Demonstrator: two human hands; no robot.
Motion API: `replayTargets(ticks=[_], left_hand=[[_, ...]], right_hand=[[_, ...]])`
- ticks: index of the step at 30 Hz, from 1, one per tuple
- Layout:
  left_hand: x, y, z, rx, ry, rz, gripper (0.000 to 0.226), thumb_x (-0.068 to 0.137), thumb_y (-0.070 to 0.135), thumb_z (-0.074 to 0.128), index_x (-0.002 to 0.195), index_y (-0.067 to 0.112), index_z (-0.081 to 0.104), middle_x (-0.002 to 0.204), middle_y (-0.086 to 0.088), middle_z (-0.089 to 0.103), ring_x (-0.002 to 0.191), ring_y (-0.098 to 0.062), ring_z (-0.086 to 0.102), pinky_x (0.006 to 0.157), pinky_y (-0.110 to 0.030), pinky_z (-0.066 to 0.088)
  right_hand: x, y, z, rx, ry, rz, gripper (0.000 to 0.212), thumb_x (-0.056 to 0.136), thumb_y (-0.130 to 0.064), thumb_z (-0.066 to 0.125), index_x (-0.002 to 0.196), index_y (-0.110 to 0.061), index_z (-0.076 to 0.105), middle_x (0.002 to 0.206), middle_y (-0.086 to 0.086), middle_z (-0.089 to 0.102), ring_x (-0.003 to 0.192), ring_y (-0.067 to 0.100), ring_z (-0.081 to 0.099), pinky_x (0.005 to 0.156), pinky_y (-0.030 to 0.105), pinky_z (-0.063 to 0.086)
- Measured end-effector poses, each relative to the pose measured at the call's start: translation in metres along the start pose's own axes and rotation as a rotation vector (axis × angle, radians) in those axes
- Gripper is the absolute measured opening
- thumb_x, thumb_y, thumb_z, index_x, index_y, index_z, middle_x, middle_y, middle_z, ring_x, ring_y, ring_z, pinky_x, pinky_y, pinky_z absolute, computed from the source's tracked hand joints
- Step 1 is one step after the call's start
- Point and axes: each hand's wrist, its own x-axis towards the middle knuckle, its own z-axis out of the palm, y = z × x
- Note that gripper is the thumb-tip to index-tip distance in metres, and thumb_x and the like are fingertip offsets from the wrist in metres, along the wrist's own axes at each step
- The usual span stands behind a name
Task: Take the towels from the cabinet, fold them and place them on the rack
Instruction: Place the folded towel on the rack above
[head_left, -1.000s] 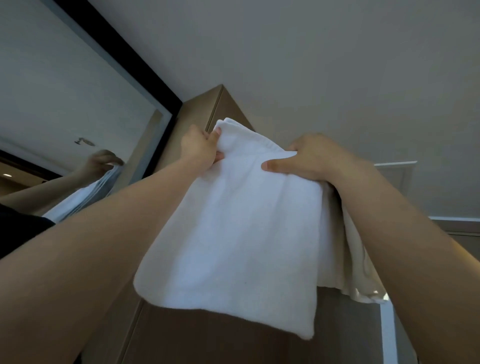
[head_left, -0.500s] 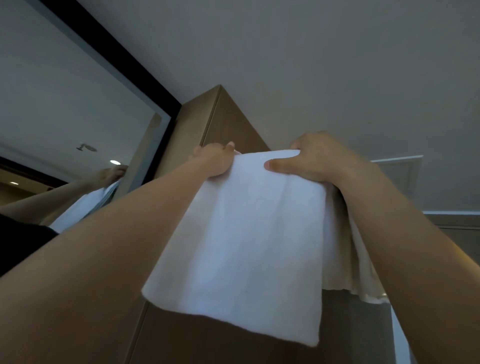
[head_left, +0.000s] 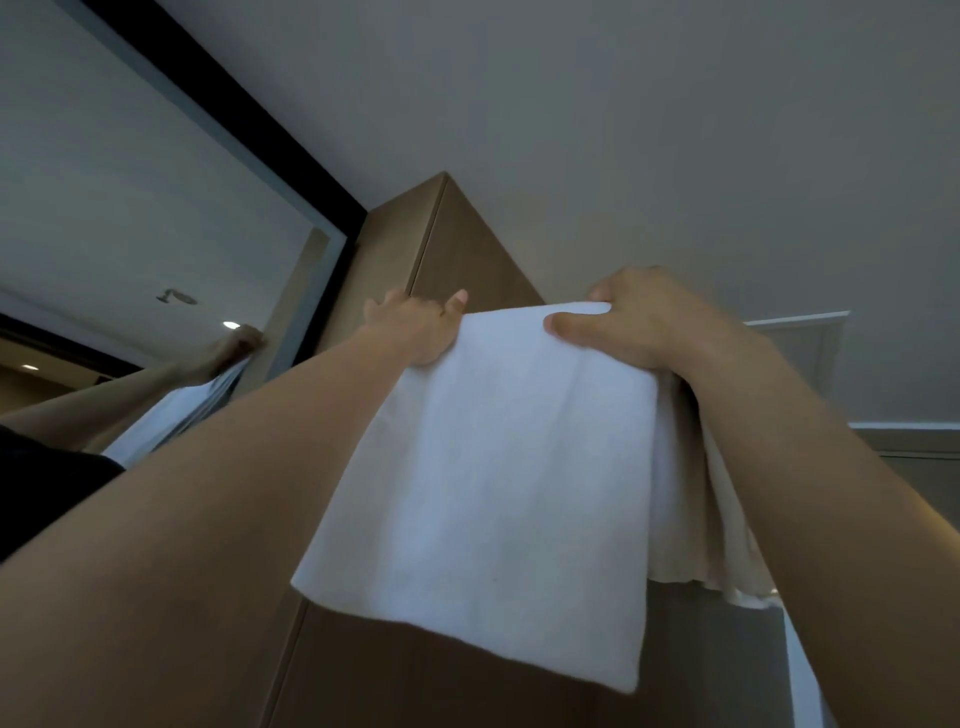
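A white towel (head_left: 493, 483) hangs folded over in front of me, held up high at arm's length. My left hand (head_left: 415, 327) holds its top left corner, fingers spread above the fold edge. My right hand (head_left: 639, 317) grips the top right corner, thumb pressed on the front face and fingers curled behind. A second layer of the towel (head_left: 727, 545) droops behind, under my right forearm. The tall brown wooden cabinet (head_left: 457, 249) rises behind the towel. No rack is in view.
A black-framed mirror (head_left: 156, 249) fills the left wall and reflects my arm and the towel. The grey ceiling (head_left: 623, 104) is overhead. A white panel (head_left: 800, 353) sits at the right near the ceiling.
The towel's raised left corner has been brought down flat, so the top edge is now a straight fold. My left hand slid outward along that edge. My right hand kept its grip.
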Motion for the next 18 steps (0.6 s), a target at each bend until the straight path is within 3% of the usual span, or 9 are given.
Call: replayTargets(ticks=[2,6,8,10,12,15,18], left_hand=[[0.000,-0.001,0.003,-0.060,0.044,0.008,0.064,0.102,0.049,0.006,0.137,0.016,0.047,0.139,-0.011,0.049,0.137,-0.032,0.028,0.110,-0.056,0.018],[0.001,-0.011,0.002,-0.180,0.109,0.029,0.056,0.103,0.048,0.020,0.116,0.008,0.057,0.129,-0.017,0.053,0.123,-0.034,0.044,0.106,-0.052,0.031],[0.000,-0.012,0.000,-0.039,0.027,0.028,0.063,0.102,0.049,0.012,0.121,0.012,0.059,0.132,-0.015,0.053,0.130,-0.033,0.038,0.111,-0.057,0.022],[0.000,-0.007,-0.003,0.103,-0.024,0.022,0.067,0.100,0.053,0.003,0.137,0.022,0.051,0.140,-0.011,0.050,0.141,-0.031,0.024,0.113,-0.064,0.003],[0.003,0.002,-0.008,0.169,-0.078,0.012,0.072,0.097,0.057,-0.004,0.145,0.028,0.042,0.147,-0.008,0.043,0.146,-0.031,0.013,0.111,-0.067,-0.009],[0.008,0.008,-0.013,0.164,-0.142,-0.038,0.079,0.093,0.063,-0.009,0.148,0.028,0.036,0.155,-0.006,0.032,0.148,-0.030,0.006,0.110,-0.066,-0.013],[0.004,0.004,-0.005,0.120,-0.079,0.012,0.079,0.094,0.062,-0.009,0.146,0.028,0.040,0.150,-0.005,0.040,0.146,-0.030,0.014,0.110,-0.068,-0.010]], right_hand=[[0.001,0.000,0.001,-0.004,0.016,-0.004,0.054,0.084,-0.062,0.059,0.098,-0.011,0.072,0.101,0.011,0.070,0.099,0.031,0.063,0.080,0.034,0.049],[0.006,-0.001,-0.002,-0.063,-0.046,0.020,0.057,0.088,-0.066,0.050,0.078,-0.012,0.063,0.106,0.015,0.069,0.101,0.033,0.060,0.073,0.030,0.037],[0.008,-0.002,-0.003,-0.060,-0.069,0.047,0.059,0.087,-0.069,0.048,0.081,-0.014,0.068,0.111,0.015,0.068,0.101,0.032,0.060,0.076,0.030,0.038],[0.009,-0.001,-0.003,-0.084,-0.083,0.053,0.062,0.087,-0.070,0.046,0.088,-0.013,0.069,0.116,0.015,0.067,0.107,0.033,0.059,0.079,0.031,0.039],[0.010,-0.001,-0.002,-0.104,-0.084,0.050,0.060,0.087,-0.071,0.045,0.082,-0.015,0.064,0.113,0.015,0.067,0.100,0.032,0.058,0.076,0.031,0.039],[0.008,0.001,0.000,-0.069,-0.051,0.093,0.058,0.084,-0.072,0.046,0.079,-0.016,0.059,0.108,0.013,0.067,0.089,0.029,0.055,0.072,0.032,0.038],[0.001,0.004,0.003,0.000,0.065,0.093,0.050,0.085,-0.064,0.050,0.089,-0.014,0.059,0.110,0.014,0.065,0.100,0.032,0.057,0.074,0.032,0.037]])
